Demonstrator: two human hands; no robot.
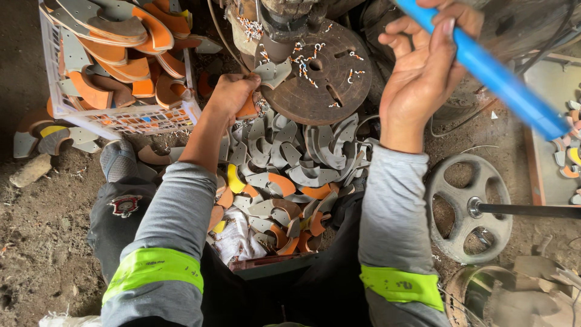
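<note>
**Hands at the press**

Grey sleeves (181,200) with green bands reach forward. Left hand (233,94) pinches an orange-and-grey curved piece (248,109) at the round press plate (324,75); right hand (423,72) clasps the blue lever handle (502,79). Cut pieces (284,181) heap below.

White plastic crate (66,112) of curved orange-grey pieces stands at left; spoked metal wheel (469,209) lies at right on dirt floor (42,242)
</note>
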